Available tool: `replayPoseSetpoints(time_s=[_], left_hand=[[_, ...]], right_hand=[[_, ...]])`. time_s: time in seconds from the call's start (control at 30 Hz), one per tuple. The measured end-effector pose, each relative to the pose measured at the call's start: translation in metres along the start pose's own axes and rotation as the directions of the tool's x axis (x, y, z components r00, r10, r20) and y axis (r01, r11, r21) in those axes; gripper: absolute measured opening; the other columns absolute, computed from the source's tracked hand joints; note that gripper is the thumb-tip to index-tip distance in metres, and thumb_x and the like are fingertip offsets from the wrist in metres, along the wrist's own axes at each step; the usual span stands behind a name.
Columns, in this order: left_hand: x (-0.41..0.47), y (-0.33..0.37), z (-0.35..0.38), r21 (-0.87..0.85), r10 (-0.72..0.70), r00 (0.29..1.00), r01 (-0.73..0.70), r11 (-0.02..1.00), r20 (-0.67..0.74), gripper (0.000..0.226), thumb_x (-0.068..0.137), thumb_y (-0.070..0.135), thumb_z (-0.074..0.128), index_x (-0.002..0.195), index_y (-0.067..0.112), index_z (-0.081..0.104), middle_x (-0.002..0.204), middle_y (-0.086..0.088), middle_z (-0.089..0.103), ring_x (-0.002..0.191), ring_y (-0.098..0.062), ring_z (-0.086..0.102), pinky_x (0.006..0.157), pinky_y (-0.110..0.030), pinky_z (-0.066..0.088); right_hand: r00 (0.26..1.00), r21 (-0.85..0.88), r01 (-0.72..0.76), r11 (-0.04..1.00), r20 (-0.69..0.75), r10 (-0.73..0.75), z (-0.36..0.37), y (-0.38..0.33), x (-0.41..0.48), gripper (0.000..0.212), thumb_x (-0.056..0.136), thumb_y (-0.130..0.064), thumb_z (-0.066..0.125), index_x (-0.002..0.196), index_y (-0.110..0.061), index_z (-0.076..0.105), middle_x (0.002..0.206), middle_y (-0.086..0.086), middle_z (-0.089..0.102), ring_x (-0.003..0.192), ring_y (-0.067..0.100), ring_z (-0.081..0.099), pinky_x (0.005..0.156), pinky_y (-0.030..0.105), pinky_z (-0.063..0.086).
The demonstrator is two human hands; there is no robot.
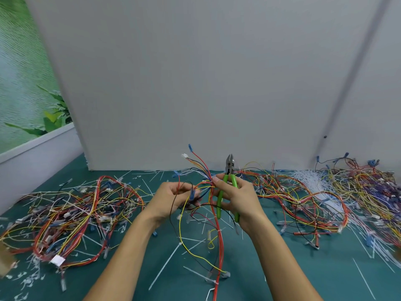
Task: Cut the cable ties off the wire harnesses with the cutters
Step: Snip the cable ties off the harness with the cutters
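Both bare forearms reaching up from lower frame, left hand (171,197) fingers curled, right hand (236,197) fisted, centre frame

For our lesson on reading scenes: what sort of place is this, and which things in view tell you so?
Probably a harness rework bench. Heaps of multicoloured wire harnesses cover a green work mat, cut white cable ties lie scattered, and the right hand holds green-handled cutters.

The right hand (236,198) covers the middle of the green cutters (227,185), so the grip on the handles cannot be read, and the blade tips are too small to show whether they meet. Where the left hand (173,198) pinches the wire harness (204,183), its fingertips hide behind crossing wires. The left pile of harnesses (71,216) blurs near the picture's edge, and both forearms are cut off at the bottom.
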State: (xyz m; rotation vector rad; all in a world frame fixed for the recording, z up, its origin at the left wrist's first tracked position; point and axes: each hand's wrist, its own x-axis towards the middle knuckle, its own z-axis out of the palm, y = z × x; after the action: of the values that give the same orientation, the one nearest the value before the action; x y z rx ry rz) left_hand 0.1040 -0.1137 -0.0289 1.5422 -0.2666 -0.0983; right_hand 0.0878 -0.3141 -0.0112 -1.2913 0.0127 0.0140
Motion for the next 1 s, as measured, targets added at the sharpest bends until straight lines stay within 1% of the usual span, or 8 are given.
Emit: replayPoseSetpoints(time_s=[0.13, 0.23, 0.37, 0.5, 0.6, 0.67, 0.83, 1.0], left_hand=[[0.001, 0.002, -0.001, -0.08, -0.044, 0.995, 0.037, 0.996, -0.093, 0.005, 0.087, 0.012, 0.074, 0.087, 0.009, 0.078, 0.086, -0.015, 0.076, 0.074, -0.028, 0.074, 0.069, -0.035, 0.061], [0.0, 0.005, 0.0, -0.089, -0.05, 0.994, 0.041, 0.995, -0.097, 0.011, 0.08, 0.024, 0.078, 0.086, 0.014, 0.081, 0.088, -0.015, 0.077, 0.074, -0.028, 0.074, 0.069, -0.034, 0.06], [0.0, 0.005, 0.002, -0.123, -0.052, 0.993, 0.039, 0.992, -0.106, 0.009, 0.085, 0.021, 0.076, 0.085, 0.013, 0.08, 0.088, -0.017, 0.076, 0.075, -0.027, 0.074, 0.065, -0.031, 0.06], [0.002, 0.005, 0.007, -0.07, -0.026, 0.99, 0.017, 0.997, -0.136, 0.005, 0.088, 0.015, 0.075, 0.092, 0.013, 0.077, 0.093, -0.014, 0.078, 0.087, -0.026, 0.074, 0.07, -0.028, 0.059], [0.003, 0.007, 0.008, 0.156, -0.009, 0.995, 0.025, 0.988, -0.103, 0.036, 0.08, 0.02, 0.084, 0.113, 0.014, 0.069, 0.108, -0.004, 0.076, 0.099, -0.014, 0.073, 0.083, -0.025, 0.057], [0.001, 0.007, 0.009, 0.156, -0.025, 1.0, 0.025, 0.988, 0.0, 0.047, 0.077, 0.019, 0.087, 0.118, 0.01, 0.066, 0.112, -0.004, 0.075, 0.104, -0.017, 0.072, 0.091, -0.029, 0.056], [-0.004, 0.007, 0.016, 0.159, 0.075, 0.997, -0.073, 0.985, -0.005, 0.021, 0.079, 0.017, 0.085, 0.097, 0.012, 0.077, 0.087, -0.008, 0.078, 0.078, -0.017, 0.071, 0.067, -0.024, 0.054], [-0.004, 0.008, 0.013, 0.118, 0.108, 0.992, -0.1, 0.988, -0.061, 0.018, 0.079, 0.01, 0.084, 0.096, 0.006, 0.078, 0.085, -0.009, 0.078, 0.081, -0.017, 0.075, 0.068, -0.017, 0.054]], right_hand=[[0.996, -0.175, 0.0, 0.985, 0.09, 0.016, -0.008, -0.005, -0.001, 0.041, 0.084, -0.044, 0.082, 0.109, -0.013, 0.075, 0.102, 0.003, 0.08, 0.093, 0.021, 0.077, 0.078, 0.045, 0.065], [0.987, -0.284, 0.006, 0.959, 0.158, 0.04, -0.009, -0.005, -0.004, 0.049, 0.074, -0.055, 0.086, 0.103, -0.016, 0.079, 0.097, 0.002, 0.08, 0.092, 0.019, 0.078, 0.073, 0.038, 0.064], [0.981, -0.407, 0.076, 0.91, 0.195, 0.006, -0.003, -0.001, -0.007, 0.031, 0.076, -0.034, 0.091, 0.092, -0.013, 0.074, 0.083, 0.004, 0.077, 0.082, 0.018, 0.077, 0.068, 0.036, 0.065], [0.992, -0.387, 0.09, 0.918, 0.112, -0.05, 0.0, 0.0, -0.006, 0.021, 0.082, -0.016, 0.087, 0.093, -0.006, 0.072, 0.084, 0.016, 0.075, 0.074, 0.021, 0.074, 0.074, 0.048, 0.063], [0.995, -0.323, 0.095, 0.942, 0.061, -0.08, 0.0, -0.001, -0.006, 0.021, 0.083, -0.013, 0.086, 0.093, -0.005, 0.07, 0.079, 0.013, 0.075, 0.072, 0.022, 0.073, 0.072, 0.048, 0.063], [0.997, -0.268, 0.083, 0.96, 0.029, -0.078, -0.001, -0.003, -0.006, 0.022, 0.082, -0.012, 0.086, 0.096, -0.005, 0.071, 0.077, 0.009, 0.075, 0.071, 0.023, 0.074, 0.069, 0.049, 0.065], [0.997, -0.214, 0.069, 0.974, 0.044, -0.061, 0.0, -0.005, -0.007, 0.024, 0.081, -0.014, 0.087, 0.1, -0.006, 0.073, 0.084, 0.008, 0.077, 0.077, 0.023, 0.077, 0.069, 0.048, 0.066], [0.994, -0.235, 0.104, 0.967, 0.062, -0.091, -0.001, -0.004, -0.007, 0.029, 0.083, -0.026, 0.086, 0.106, -0.013, 0.074, 0.092, 0.003, 0.079, 0.088, 0.019, 0.078, 0.073, 0.038, 0.065]])
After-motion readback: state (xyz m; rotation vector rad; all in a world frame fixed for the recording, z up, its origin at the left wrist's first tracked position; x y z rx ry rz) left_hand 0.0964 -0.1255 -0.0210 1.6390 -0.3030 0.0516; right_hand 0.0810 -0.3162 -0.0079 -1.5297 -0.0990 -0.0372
